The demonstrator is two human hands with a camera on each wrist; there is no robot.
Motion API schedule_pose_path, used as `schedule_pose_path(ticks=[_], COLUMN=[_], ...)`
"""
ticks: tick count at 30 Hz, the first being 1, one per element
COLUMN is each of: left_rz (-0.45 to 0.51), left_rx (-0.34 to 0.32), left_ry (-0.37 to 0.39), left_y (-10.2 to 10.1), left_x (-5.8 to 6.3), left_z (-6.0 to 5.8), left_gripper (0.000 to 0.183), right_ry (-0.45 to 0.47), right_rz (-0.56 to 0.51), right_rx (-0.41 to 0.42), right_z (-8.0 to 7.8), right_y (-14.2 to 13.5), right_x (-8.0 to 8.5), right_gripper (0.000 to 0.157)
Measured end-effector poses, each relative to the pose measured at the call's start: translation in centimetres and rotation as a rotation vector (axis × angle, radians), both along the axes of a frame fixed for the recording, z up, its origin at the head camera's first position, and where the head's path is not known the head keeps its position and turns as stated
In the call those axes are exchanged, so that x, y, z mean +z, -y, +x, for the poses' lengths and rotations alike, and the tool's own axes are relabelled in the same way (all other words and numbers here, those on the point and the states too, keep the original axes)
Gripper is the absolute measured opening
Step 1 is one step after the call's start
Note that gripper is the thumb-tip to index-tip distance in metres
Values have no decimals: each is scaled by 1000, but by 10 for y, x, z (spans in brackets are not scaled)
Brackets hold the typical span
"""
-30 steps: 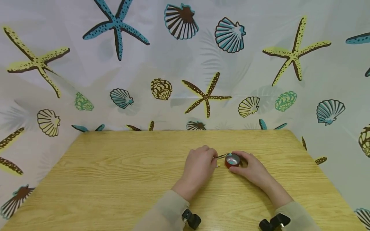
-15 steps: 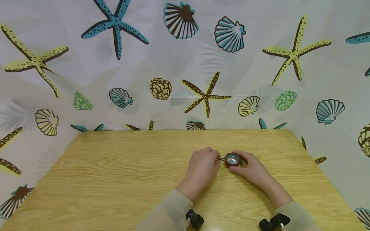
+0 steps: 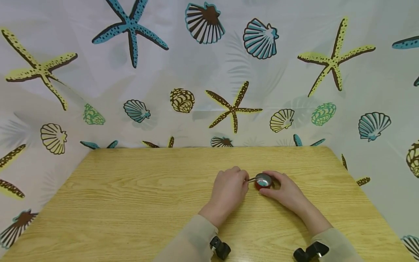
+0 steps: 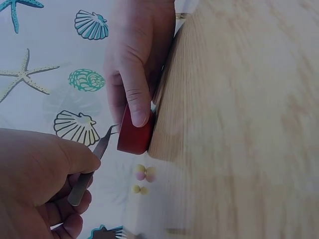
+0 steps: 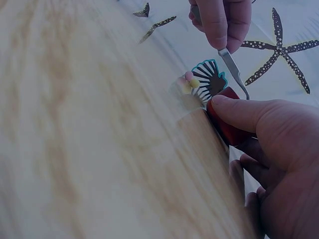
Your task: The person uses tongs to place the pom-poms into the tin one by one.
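Observation:
Bent-tip metal tweezers (image 4: 93,168) are pinched in my left hand (image 3: 230,193), pointing right. Their curved tip reaches the opening of a small round red container (image 4: 133,138), which has a shiny inside in the head view. My right hand (image 3: 288,193) holds this container on the wooden table, thumb on the near side and fingers on the far side. In the right wrist view, the thumb lies along the red wall (image 5: 232,130). Whatever is between the tweezer tips is too small to make out.
Several small pink and yellow beads (image 4: 141,172) lie on the table (image 3: 131,203) beside the container, hidden behind my left hand in the head view. A patterned cloth (image 3: 157,80) with starfish and shells hangs behind the table and along both sides.
My left hand has shifted slightly right, bringing the tweezers farther over the container. A yellow bead seen beside that hand earlier is now covered. The right hand stays put.

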State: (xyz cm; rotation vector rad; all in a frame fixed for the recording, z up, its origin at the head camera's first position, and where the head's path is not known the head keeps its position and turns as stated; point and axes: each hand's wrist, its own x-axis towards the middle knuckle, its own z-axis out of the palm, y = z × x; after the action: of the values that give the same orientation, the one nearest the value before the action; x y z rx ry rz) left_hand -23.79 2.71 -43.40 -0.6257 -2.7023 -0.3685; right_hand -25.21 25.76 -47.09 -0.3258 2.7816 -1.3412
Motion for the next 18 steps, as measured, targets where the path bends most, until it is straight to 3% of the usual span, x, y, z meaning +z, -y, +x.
schedule_pose_path(ticks=[9, 18], left_rz=[52, 74], left_rx=[24, 61], left_ry=[-19, -26], left_y=[15, 33], left_x=[4, 0], left_z=[0, 4], left_gripper=[5, 4], right_ry=[5, -12], right_rz=[1, 18], right_rx=[-14, -10], right_z=[2, 3], right_y=[1, 2], right_x=[-1, 0], right_gripper=[69, 71])
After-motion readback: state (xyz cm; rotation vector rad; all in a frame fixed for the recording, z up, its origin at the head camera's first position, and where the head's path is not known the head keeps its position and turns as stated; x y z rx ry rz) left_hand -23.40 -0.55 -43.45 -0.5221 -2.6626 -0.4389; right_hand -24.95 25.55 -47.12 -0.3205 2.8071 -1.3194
